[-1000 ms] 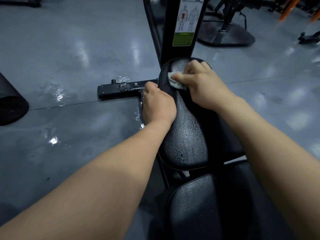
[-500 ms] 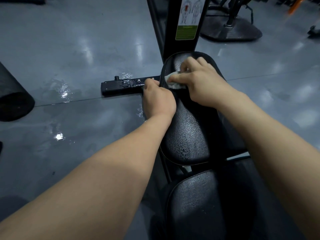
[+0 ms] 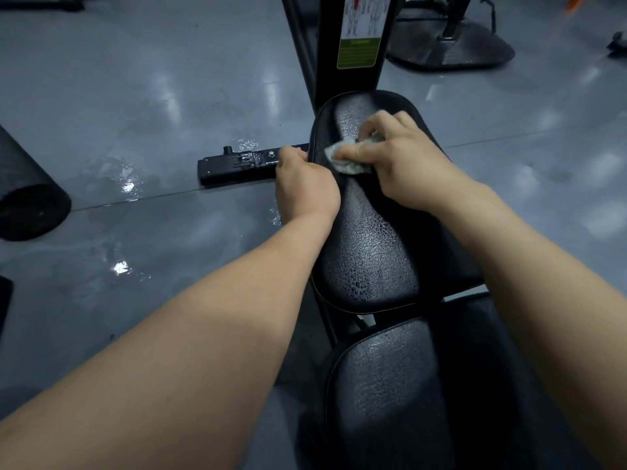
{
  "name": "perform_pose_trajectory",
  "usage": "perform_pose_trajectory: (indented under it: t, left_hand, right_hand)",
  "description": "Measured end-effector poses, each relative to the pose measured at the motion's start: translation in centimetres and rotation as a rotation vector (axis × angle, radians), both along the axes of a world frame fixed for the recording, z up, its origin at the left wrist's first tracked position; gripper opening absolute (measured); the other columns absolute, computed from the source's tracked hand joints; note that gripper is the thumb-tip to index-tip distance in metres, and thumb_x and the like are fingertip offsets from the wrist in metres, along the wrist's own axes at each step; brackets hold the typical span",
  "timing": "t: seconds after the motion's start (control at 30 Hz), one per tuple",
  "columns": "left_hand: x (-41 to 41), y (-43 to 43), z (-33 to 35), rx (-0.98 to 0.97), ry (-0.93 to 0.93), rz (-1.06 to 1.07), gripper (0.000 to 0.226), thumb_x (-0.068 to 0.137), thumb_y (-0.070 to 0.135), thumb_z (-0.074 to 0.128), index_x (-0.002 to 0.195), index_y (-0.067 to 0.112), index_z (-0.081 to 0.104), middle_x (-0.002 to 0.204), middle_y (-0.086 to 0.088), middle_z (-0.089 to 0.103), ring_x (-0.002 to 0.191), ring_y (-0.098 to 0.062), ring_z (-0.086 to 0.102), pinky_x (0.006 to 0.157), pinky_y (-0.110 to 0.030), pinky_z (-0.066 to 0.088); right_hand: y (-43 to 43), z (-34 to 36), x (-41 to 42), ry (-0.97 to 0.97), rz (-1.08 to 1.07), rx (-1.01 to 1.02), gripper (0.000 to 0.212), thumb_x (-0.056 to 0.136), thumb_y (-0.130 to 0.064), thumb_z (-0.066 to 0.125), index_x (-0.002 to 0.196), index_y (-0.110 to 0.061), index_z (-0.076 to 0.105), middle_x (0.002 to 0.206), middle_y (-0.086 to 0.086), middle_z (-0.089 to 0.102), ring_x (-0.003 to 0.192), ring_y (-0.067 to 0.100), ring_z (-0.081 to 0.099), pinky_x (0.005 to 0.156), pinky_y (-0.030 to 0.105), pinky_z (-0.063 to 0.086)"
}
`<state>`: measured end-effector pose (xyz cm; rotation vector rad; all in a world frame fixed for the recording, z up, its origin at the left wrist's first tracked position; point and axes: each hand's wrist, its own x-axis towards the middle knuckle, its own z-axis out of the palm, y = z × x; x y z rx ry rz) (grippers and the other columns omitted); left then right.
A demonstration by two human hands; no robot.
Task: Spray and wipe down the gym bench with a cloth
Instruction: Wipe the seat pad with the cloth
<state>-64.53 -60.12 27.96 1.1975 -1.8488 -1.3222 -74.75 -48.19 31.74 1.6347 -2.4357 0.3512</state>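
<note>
The gym bench has two black padded sections: a far pad point(image 3: 368, 252) beaded with wet droplets and a near pad point(image 3: 383, 395) at the bottom. My right hand point(image 3: 403, 164) presses a small white cloth point(image 3: 342, 161) onto the far pad near its left side. My left hand point(image 3: 303, 184) grips the left edge of that same pad, fingers curled around the rim. No spray bottle is in view.
A black upright post with a white and green exercise label point(image 3: 361, 32) rises behind the pad. A black base bar point(image 3: 237, 164) lies on the wet grey floor at left. A black foam roller point(image 3: 27, 195) sits far left. Another machine's base point(image 3: 451, 45) stands at top right.
My right hand has slid the cloth a little nearer along the far pad, away from its far end. My left hand keeps its hold on the pad's edge.
</note>
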Motion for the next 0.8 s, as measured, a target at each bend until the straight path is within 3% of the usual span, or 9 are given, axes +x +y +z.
perform_pose_trajectory:
  t: [0.1, 0.2, 0.3, 0.4, 0.57, 0.67, 0.8]
  left_hand:
    - [-0.1, -0.1, 0.0, -0.008, 0.004, 0.006, 0.02, 0.09, 0.007, 0.038, 0.101, 0.016, 0.052, 0.107, -0.008, 0.064, 0.094, -0.034, 0.058, 0.081, -0.039, 0.05]
    - [-0.2, 0.0, -0.2, -0.03, 0.003, 0.01, 0.022, 0.089, 0.009, 0.037, 0.103, 0.014, 0.053, 0.105, -0.009, 0.065, 0.094, -0.036, 0.06, 0.084, -0.045, 0.052]
    - [-0.2, -0.2, -0.4, -0.04, -0.016, 0.009, 0.023, 0.089, 0.009, 0.036, 0.104, 0.013, 0.054, 0.105, -0.01, 0.065, 0.095, -0.036, 0.06, 0.083, -0.045, 0.052]
    - [-0.3, -0.2, -0.6, -0.053, -0.017, 0.011, 0.025, 0.09, 0.009, 0.036, 0.106, 0.013, 0.055, 0.107, -0.01, 0.065, 0.096, -0.036, 0.06, 0.082, -0.042, 0.052]
    - [-0.4, -0.2, -0.6, -0.058, -0.027, 0.003, 0.027, 0.091, 0.01, 0.035, 0.109, 0.012, 0.055, 0.11, -0.01, 0.065, 0.097, -0.036, 0.06, 0.082, -0.041, 0.052]
    - [-0.4, -0.2, -0.7, -0.071, -0.034, 0.008, 0.027, 0.093, 0.01, 0.035, 0.11, 0.013, 0.056, 0.111, -0.01, 0.065, 0.098, -0.036, 0.06, 0.081, -0.038, 0.051]
    - [-0.4, -0.3, -0.7, -0.085, -0.046, 0.011, 0.026, 0.093, 0.011, 0.035, 0.109, 0.014, 0.056, 0.112, -0.011, 0.065, 0.099, -0.035, 0.06, 0.081, -0.037, 0.048]
  right_hand:
    - [-2.3, 1.0, -1.3, 0.005, -0.108, -0.03, 0.057, 0.091, -0.02, 0.041, 0.136, -0.053, 0.056, 0.119, 0.003, 0.052, 0.101, 0.028, 0.043, 0.092, 0.048, 0.045]
    - [-3.0, 1.3, -0.7, -0.034, -0.177, -0.026, 0.055, 0.093, -0.016, 0.046, 0.134, -0.05, 0.059, 0.117, 0.002, 0.052, 0.103, 0.03, 0.044, 0.091, 0.043, 0.042]
    - [-0.8, 0.3, 1.4, -0.016, -0.091, -0.086, 0.052, 0.087, -0.021, 0.038, 0.122, -0.039, 0.07, 0.11, 0.003, 0.057, 0.096, 0.034, 0.048, 0.085, 0.046, 0.047]
    - [1.2, -0.2, 1.7, -0.036, -0.037, -0.128, 0.042, 0.085, -0.013, 0.048, 0.108, -0.031, 0.077, 0.106, 0.004, 0.06, 0.09, 0.033, 0.051, 0.081, 0.041, 0.048]
    - [-1.8, 1.2, -0.3, -0.018, -0.212, -0.178, 0.042, 0.083, -0.01, 0.054, 0.108, -0.035, 0.077, 0.111, 0.002, 0.063, 0.104, 0.032, 0.059, 0.083, 0.033, 0.049]
    - [-1.5, 1.0, -0.7, -0.019, -0.305, -0.198, 0.039, 0.087, -0.017, 0.052, 0.115, -0.035, 0.074, 0.112, 0.004, 0.063, 0.106, 0.033, 0.059, 0.084, 0.035, 0.05]
    - [-0.6, 0.6, 1.1, -0.029, -0.324, -0.275, 0.035, 0.084, -0.031, 0.051, 0.107, -0.027, 0.077, 0.111, 0.003, 0.066, 0.104, 0.03, 0.059, 0.09, 0.031, 0.046]
